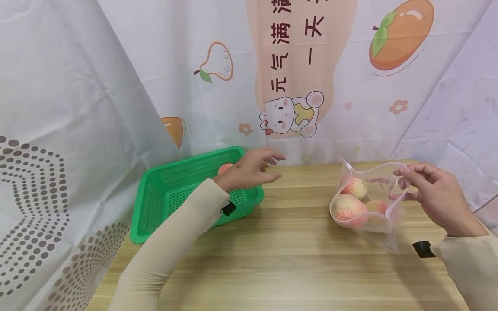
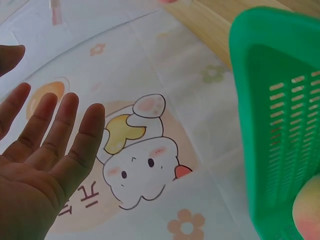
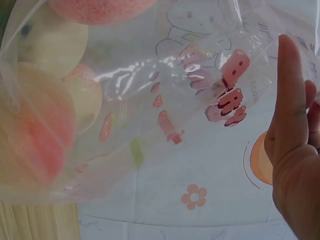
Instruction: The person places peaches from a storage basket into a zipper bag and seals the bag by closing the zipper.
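Observation:
My left hand (image 1: 250,168), fingers spread and holding nothing, is above the right end of a green plastic basket (image 1: 190,160). Partly hidden behind that hand, a peach (image 1: 224,169) lies in the basket; the left wrist view shows part of a peach (image 2: 307,210) there too. Over on the right, my right hand (image 1: 445,198) pinches the rim of a clear zip bag (image 1: 394,211) between thumb and fingers. The bag's mouth gapes, and several peaches (image 1: 350,209) sit inside it. In the right wrist view, peaches (image 3: 40,130) press against the clear plastic with its red print.
A wooden table (image 1: 288,259) carries the basket and the bag. Behind it hangs a white curtain (image 1: 225,103) printed with fruit, a cartoon animal and writing. Dotted cloth (image 1: 31,207) drapes along the left side.

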`<action>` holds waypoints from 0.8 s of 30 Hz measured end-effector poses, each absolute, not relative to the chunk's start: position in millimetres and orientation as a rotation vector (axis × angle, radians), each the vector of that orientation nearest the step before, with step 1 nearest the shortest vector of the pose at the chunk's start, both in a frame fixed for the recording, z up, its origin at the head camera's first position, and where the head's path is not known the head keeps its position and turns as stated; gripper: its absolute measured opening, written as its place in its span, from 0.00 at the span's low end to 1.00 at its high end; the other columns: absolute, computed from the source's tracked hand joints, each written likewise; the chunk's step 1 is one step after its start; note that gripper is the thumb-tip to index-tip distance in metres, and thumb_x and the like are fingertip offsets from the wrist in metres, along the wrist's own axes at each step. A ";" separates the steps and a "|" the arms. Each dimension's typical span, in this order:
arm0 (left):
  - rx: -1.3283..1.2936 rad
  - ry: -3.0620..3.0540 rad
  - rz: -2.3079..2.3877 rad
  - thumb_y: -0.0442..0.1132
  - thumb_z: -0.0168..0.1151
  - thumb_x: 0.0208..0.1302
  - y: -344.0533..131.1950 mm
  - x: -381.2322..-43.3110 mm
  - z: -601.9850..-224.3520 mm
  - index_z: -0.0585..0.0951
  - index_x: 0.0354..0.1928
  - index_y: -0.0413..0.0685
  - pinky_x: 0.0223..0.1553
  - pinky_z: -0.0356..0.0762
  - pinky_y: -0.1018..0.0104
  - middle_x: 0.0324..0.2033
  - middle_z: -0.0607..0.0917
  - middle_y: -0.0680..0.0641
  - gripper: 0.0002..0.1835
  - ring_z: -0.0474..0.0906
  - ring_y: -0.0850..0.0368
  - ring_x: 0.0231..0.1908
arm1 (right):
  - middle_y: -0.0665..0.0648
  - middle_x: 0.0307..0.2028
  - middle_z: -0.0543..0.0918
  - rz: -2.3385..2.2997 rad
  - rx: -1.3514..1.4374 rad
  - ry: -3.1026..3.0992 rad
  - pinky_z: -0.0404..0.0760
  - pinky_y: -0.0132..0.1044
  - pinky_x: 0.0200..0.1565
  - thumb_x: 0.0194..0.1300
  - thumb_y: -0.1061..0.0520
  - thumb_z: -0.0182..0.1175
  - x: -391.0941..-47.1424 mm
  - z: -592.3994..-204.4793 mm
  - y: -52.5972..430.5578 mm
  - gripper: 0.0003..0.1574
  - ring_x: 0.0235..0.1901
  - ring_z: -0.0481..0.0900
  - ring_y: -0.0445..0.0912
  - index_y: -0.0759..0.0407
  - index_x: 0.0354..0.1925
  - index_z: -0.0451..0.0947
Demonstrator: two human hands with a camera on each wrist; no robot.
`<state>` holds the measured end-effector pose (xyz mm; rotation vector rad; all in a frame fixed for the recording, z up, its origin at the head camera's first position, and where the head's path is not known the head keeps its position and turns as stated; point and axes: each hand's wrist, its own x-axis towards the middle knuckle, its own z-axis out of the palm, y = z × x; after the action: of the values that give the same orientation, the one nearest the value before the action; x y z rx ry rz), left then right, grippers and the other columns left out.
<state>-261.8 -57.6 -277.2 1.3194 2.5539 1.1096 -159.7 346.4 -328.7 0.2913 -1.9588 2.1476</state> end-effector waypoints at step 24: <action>1.200 2.683 1.174 0.32 0.65 0.67 -99.6 -280.1 -287.4 0.79 0.58 0.40 0.51 0.80 0.53 0.55 0.81 0.43 0.18 0.79 0.51 0.53 | 0.51 0.44 0.82 2.174 0.325 -1.938 0.85 0.38 0.30 0.75 0.66 0.52 -159.8 -329.9 345.3 0.08 0.33 0.76 0.42 0.67 0.42 0.79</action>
<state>-280.1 -99.6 -287.4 1.2003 2.6829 1.1741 -159.8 345.3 -329.9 0.3254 -1.9383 2.1740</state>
